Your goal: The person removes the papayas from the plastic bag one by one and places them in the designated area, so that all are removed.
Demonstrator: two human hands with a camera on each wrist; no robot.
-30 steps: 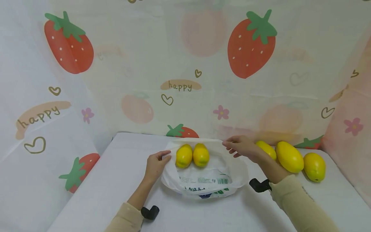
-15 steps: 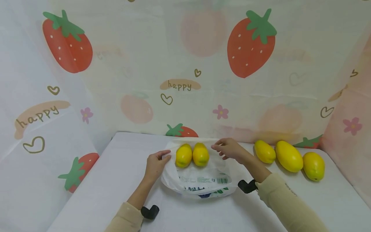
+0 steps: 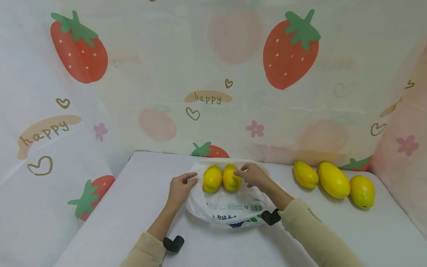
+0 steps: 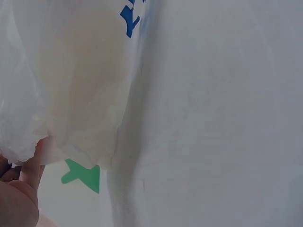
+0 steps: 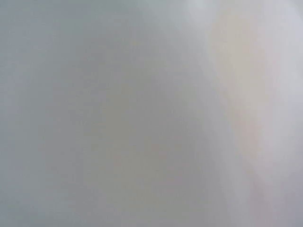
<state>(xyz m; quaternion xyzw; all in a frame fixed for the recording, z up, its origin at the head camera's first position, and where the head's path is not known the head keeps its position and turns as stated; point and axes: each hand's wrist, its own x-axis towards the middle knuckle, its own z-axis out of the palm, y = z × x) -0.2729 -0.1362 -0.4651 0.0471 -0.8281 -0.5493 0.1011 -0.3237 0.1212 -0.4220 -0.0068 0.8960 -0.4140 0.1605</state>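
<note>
Left hand (image 3: 179,188) of a person pinches the left rim of a crinkly white plastic bag (image 3: 196,208), which lies with its mouth open on a white-covered table (image 3: 133,196). Right hand (image 3: 255,175), well apart from the left, reaches over the bag from the other side; its fingers are bent, the foremost overlapping a glossy yellow oval fruit (image 3: 230,182) inside. Whether it touches or grips that fruit cannot be told; the right wrist view is only a pale blur. Another smooth yellow oval fruit (image 3: 212,178) sits just beside it, nearer the left hand.

Outside the bag, toward the right, three more rest in a row: a yellow oblong fruit (image 3: 305,175), a larger yellow egg-shaped fruit (image 3: 334,180) and a rounder yellow fruit (image 3: 362,192).

As a judgement, the left hand does best to hold its rim steady without tugging. The right should settle the fruit gently, its wrist clear of the thin plastic, which could snag or fold inward.
</note>
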